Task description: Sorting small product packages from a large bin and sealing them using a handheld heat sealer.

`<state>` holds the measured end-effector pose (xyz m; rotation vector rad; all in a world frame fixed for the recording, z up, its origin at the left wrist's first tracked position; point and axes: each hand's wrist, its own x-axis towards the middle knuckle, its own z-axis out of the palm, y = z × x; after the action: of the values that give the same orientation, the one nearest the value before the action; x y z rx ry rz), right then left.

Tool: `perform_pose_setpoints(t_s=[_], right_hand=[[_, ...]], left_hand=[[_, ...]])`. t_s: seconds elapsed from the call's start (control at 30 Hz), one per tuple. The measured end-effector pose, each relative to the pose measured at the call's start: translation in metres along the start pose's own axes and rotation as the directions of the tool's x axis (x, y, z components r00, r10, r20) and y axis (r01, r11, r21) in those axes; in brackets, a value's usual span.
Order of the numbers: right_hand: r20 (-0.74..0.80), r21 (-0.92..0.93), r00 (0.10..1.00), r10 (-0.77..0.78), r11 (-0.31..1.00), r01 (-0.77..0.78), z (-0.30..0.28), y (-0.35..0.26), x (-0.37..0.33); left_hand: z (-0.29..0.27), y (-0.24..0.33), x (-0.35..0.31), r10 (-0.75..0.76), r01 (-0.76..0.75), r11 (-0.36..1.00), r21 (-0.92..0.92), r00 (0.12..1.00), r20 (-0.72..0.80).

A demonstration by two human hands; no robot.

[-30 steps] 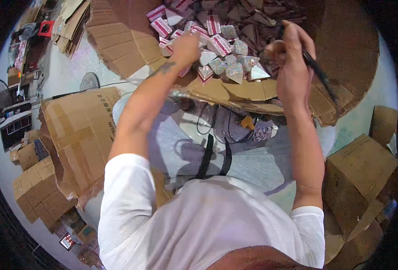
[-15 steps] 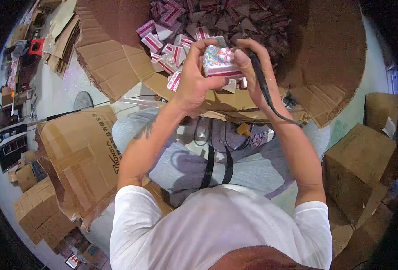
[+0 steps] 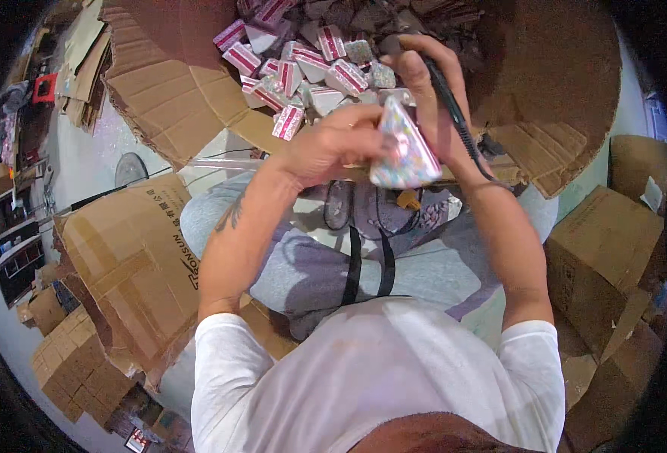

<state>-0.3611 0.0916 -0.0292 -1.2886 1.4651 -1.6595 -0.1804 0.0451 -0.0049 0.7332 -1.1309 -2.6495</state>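
Observation:
My left hand grips a toy cake slice, a wedge with a white top, coloured sprinkles and a pink-red band along its side. Its pointed end faces away from me. Just to the right is my right hand, fingers bent round a slim black tool with a cord trailing over the wrist. The tool's tip is hidden, and I cannot tell whether this hand also touches the slice. Beyond both hands, many similar cake slices lie heaped in a large cardboard box.
The big box's torn flap reaches toward me on the right. A flattened carton lies left of my legs, with stacked cartons to the right. Between my legs are dark straps and a yellow object.
The cake slice has come nearer to me and turned, so its wedge-shaped top shows. My right thumb has left its side. The head view has shifted slightly.

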Motion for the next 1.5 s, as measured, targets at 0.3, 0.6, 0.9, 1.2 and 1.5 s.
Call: perform_pose_setpoints(t_s=[0.3, 0.6, 0.9, 1.2, 1.5], right_hand=[[-0.028, -0.240, 0.997, -0.071, 0.969, 0.063, -0.028, -0.037, -0.011], [0.185, -0.283, 0.959, -0.217, 0.922, 0.263, -0.022, -0.047, -0.019], [0.196, -0.309, 0.967, -0.165, 0.925, 0.221, -0.021, -0.050, -0.018], [0.197, -0.303, 0.968, -0.156, 0.929, 0.212, -0.020, -0.047, -0.019], [0.230, -0.316, 0.958, -0.173, 0.917, 0.242, -0.021, -0.048, -0.018]], left_hand=[[-0.031, -0.001, 0.011, 0.354, -0.325, 0.933, 0.151, 0.769, -0.533], [-0.029, 0.004, 0.005, 0.521, -0.482, 0.842, 0.243, 0.611, -0.596], [-0.030, 0.003, 0.007, 0.519, -0.481, 0.843, 0.241, 0.607, -0.602], [-0.030, 0.001, 0.007, 0.534, -0.489, 0.834, 0.256, 0.597, -0.599], [-0.031, -0.001, 0.007, 0.564, -0.502, 0.817, 0.284, 0.592, -0.576]])
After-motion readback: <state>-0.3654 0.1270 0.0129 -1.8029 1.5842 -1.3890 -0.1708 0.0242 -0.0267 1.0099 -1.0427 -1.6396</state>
